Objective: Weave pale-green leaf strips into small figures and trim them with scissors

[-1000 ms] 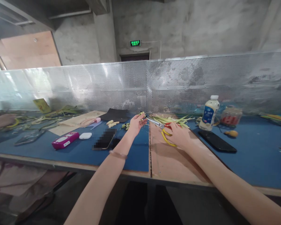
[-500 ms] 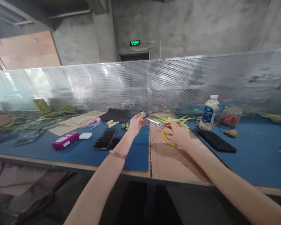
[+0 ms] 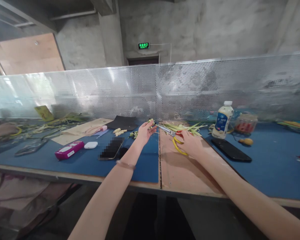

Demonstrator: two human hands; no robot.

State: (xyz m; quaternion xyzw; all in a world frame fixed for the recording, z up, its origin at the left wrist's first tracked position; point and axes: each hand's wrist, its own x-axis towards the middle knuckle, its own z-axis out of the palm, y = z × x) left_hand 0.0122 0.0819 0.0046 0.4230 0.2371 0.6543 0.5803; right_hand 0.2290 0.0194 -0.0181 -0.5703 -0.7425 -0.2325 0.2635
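My left hand (image 3: 145, 131) pinches a small pale green stalk piece (image 3: 152, 122) above the blue table (image 3: 90, 161). My right hand (image 3: 191, 144) grips yellow-and-red-handled scissors (image 3: 173, 137), whose metal blades point left and reach the stalk piece. Just behind the scissors lies a pile of green and pale leaf strips (image 3: 183, 127) on a brown board (image 3: 180, 170). Small cut pieces (image 3: 120, 131) lie to the left of my left hand.
A phone (image 3: 111, 148), a white earbud case (image 3: 91, 145) and a pink box (image 3: 69, 149) lie at the left. At the right stand a white bottle (image 3: 223, 120), a black phone (image 3: 231, 150) and a jar (image 3: 246, 123). A perforated metal screen (image 3: 190, 86) closes the back. Another person's hand (image 3: 1, 130) is far left.
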